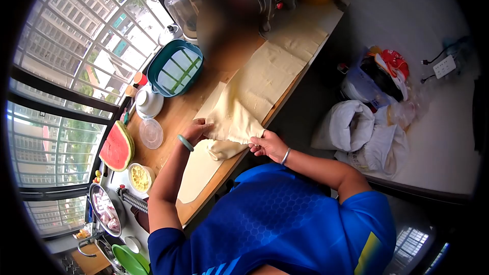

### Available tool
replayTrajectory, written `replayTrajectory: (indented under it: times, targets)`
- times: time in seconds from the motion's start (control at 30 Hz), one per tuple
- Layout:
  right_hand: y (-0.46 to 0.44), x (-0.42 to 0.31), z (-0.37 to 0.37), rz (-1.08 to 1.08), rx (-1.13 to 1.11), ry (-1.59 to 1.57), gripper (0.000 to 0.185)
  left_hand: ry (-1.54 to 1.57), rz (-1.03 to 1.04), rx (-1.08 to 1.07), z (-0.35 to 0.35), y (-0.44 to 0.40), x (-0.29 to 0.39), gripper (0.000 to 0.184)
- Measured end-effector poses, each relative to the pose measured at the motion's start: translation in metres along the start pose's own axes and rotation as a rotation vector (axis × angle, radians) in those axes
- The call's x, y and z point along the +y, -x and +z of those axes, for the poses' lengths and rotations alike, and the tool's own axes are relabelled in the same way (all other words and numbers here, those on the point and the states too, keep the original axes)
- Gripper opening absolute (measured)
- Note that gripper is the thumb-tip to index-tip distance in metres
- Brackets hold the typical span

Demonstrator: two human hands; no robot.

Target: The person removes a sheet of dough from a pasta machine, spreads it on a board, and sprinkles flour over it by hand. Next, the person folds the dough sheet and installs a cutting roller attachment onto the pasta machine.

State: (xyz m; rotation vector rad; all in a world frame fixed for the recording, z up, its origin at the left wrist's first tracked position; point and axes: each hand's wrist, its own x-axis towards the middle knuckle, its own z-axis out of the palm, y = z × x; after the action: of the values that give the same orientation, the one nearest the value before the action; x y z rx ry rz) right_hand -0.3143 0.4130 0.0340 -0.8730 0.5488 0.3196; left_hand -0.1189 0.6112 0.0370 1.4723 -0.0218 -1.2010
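A long, pale sheet of rolled dough [280, 66] runs along the wooden worktop [170, 142]. Its near end is lifted and pulled taut between my hands. My left hand [196, 130], below a green bangle, pinches the sheet's left edge. On the right edge, the fingers of my right hand [267, 145] are closed on the dough; that wrist wears a silver bracelet. Folded dough bunches just beneath the lifted part, and a flat piece of dough [195, 175] lies closer to my body. At the far end stands a metal roller machine [254, 0] with red knobs, partly blurred.
Left of the dough are a teal basin [177, 69], a clear lid [151, 133], a watermelon piece [117, 147] and a tub of yellow food [140, 178]. A bowl of meat [106, 211] stands lower left. White sacks [351, 125] sit on the right, beyond the worktop's edge.
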Motion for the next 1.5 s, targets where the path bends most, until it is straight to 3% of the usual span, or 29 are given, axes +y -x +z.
replayTrajectory:
  times: [0.1,0.17,0.33,0.43,0.63,0.67,0.73,0.8,0.87,0.93,1.1,1.2,1.23,1.3,1.33,1.37,1.43,1.5]
  targets:
    - [0.010,-0.038,-0.006,-0.135,0.019,0.099,0.023,-0.231,0.036,-0.144,-0.005,0.002,0.048,0.019]
    - [0.013,-0.070,-0.014,-0.324,0.008,0.115,0.023,-0.319,0.192,-0.073,0.023,0.004,0.095,0.015]
    - [0.019,-0.161,-0.049,-0.585,0.158,-0.093,0.019,-0.197,0.456,0.043,0.111,-0.041,0.191,0.014]
    - [0.009,-0.205,-0.098,-0.688,0.207,-0.193,0.019,-0.172,0.463,0.032,0.154,-0.093,0.227,0.020]
    - [-0.036,-0.295,-0.209,-0.683,0.311,-0.243,0.017,0.180,0.478,0.019,0.260,-0.223,0.271,0.013]
    - [-0.046,-0.312,-0.228,-0.679,0.347,-0.276,0.022,0.179,0.509,-0.057,0.272,-0.254,0.273,0.024]
    - [-0.075,-0.342,-0.275,-0.687,0.395,-0.280,0.037,0.205,0.467,-0.040,0.306,-0.316,0.275,0.021]
    - [-0.128,-0.356,-0.337,-0.632,0.371,-0.415,0.030,0.220,0.449,-0.021,0.319,-0.400,0.264,0.018]
    - [-0.177,-0.345,-0.387,-0.574,0.347,-0.501,0.028,0.125,0.409,0.206,0.315,-0.484,0.242,0.013]
    - [-0.211,-0.334,-0.420,-0.520,0.307,-0.443,0.023,0.158,0.380,0.285,0.294,-0.539,0.217,0.013]
    - [-0.220,-0.327,-0.435,-0.467,0.375,-0.278,0.023,0.184,0.370,0.355,0.298,-0.552,0.224,0.010]
    - [-0.215,-0.353,-0.438,-0.467,0.395,-0.338,0.021,0.171,0.422,0.232,0.293,-0.567,0.227,0.013]
    - [-0.215,-0.356,-0.443,-0.460,0.393,-0.331,0.021,-0.090,0.422,0.233,0.278,-0.578,0.214,0.015]
    - [-0.214,-0.365,-0.459,-0.375,0.703,0.162,0.020,-0.339,0.506,0.226,0.262,-0.564,0.193,0.024]
    - [-0.227,-0.357,-0.476,-0.690,0.798,0.584,0.019,-0.330,0.595,0.223,0.261,-0.534,0.170,0.031]
    - [-0.230,-0.365,-0.478,-0.686,0.772,0.596,0.019,-0.316,0.590,0.395,0.263,-0.494,0.158,0.034]
    - [-0.239,-0.383,-0.468,-0.833,0.690,1.148,0.018,-0.400,0.594,0.701,0.259,-0.406,0.144,0.045]
    - [-0.256,-0.399,-0.452,-0.600,0.589,1.372,0.022,-0.261,0.472,1.057,0.240,-0.353,0.104,0.046]
